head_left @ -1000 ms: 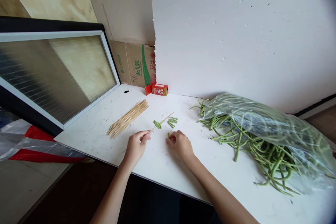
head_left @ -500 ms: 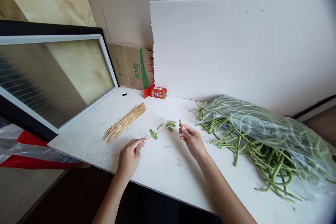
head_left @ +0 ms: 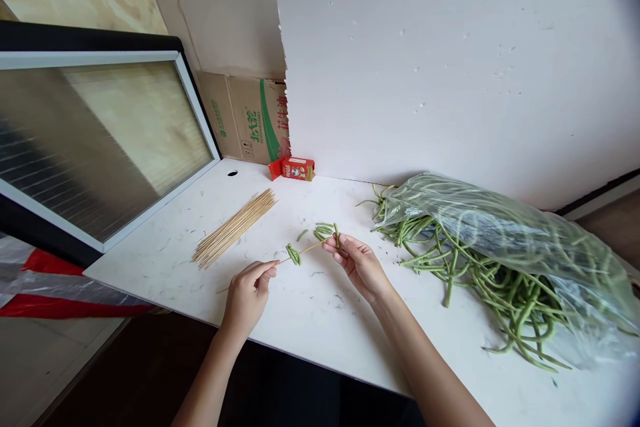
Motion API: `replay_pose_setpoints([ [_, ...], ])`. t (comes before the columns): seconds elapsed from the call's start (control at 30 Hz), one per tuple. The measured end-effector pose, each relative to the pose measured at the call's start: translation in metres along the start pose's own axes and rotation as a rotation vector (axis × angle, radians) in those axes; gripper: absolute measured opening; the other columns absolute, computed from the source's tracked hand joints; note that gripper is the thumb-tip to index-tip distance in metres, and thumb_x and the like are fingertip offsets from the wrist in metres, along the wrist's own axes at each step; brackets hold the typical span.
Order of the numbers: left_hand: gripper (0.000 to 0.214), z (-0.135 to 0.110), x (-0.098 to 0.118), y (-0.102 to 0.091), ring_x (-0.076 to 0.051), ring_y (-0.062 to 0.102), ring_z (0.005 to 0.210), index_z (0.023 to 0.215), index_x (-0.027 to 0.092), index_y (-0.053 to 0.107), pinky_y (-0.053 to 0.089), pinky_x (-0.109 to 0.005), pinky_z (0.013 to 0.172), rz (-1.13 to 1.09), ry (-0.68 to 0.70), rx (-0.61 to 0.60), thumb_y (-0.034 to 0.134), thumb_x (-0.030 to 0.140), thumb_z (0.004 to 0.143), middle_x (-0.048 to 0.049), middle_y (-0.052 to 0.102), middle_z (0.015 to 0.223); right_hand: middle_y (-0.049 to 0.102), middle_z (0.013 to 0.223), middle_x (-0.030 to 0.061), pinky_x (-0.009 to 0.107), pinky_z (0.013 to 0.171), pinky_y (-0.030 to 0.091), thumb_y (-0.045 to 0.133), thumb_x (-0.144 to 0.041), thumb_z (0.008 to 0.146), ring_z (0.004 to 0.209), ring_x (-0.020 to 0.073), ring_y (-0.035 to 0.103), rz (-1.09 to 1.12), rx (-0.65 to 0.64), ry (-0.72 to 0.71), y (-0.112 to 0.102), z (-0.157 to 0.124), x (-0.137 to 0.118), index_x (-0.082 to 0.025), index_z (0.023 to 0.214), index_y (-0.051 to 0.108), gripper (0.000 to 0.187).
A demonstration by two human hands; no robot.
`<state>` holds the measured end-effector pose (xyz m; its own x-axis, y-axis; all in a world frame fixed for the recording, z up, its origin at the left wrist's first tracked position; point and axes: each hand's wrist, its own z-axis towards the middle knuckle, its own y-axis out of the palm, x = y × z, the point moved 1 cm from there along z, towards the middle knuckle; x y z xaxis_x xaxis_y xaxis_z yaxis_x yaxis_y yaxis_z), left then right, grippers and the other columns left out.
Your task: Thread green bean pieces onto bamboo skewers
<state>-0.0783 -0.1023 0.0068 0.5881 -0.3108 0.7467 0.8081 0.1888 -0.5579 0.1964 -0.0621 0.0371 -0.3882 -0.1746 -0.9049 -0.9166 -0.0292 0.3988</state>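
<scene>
Pinched in my left hand (head_left: pixel 249 290) is a thin wooden skewer (head_left: pixel 311 247), slanting up to the right. Several short green bean pieces (head_left: pixel 293 254) are threaded crosswise on it, close to my left fingers. My right hand (head_left: pixel 357 265) grips one upright green bean piece (head_left: pixel 337 235) between thumb and fingers at the skewer's far tip. Whether the tip has gone into that piece I cannot tell. Behind it, more cut bean pieces (head_left: pixel 324 229) lie on the white table (head_left: pixel 300 320), with a single piece (head_left: pixel 302 235) to their left.
A bundle of bare skewers (head_left: pixel 234 229) lies left of my hands. Long green beans (head_left: pixel 520 307) spill from a clear plastic bag (head_left: pixel 480 213) on the right. At the back stand a small red box (head_left: pixel 299 169), a cardboard box (head_left: pixel 240 117) and a white board (head_left: pixel 425 73).
My right hand has moved left with its bean piece, from beside the skewer to its tip. The left hand still holds the skewer in much the same place. The view has tilted slightly down.
</scene>
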Motion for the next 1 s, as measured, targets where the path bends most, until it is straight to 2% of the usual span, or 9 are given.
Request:
replay_pose_setpoints([
  [0.3, 0.033, -0.0004, -0.0026, -0.0006, -0.019, 0.075, 0.091, 0.116, 0.023, 0.079, 0.059, -0.029, 0.08, 0.005, -0.011, -0.012, 0.05, 0.02, 0.099, -0.0058, 0.08, 0.099, 0.081, 0.111, 0.0098, 0.03, 0.082, 0.06, 0.085, -0.056, 0.081, 0.11, 0.0247, 0.075, -0.017, 0.005, -0.019, 0.0049, -0.0021, -0.0011, -0.022, 0.102, 0.082, 0.04],
  [1.0, 0.034, -0.0005, -0.0053, -0.0008, -0.019, 0.074, 0.091, 0.117, 0.024, 0.079, 0.059, -0.03, 0.082, 0.013, -0.051, -0.033, 0.051, 0.019, 0.099, -0.005, 0.08, 0.099, 0.081, 0.113, 0.0106, 0.032, 0.079, 0.059, 0.084, -0.057, 0.081, 0.114, 0.0273, 0.075, -0.051, 0.052, -0.016, 0.0015, 0.0006, 0.0057, -0.023, 0.105, 0.081, 0.042],
])
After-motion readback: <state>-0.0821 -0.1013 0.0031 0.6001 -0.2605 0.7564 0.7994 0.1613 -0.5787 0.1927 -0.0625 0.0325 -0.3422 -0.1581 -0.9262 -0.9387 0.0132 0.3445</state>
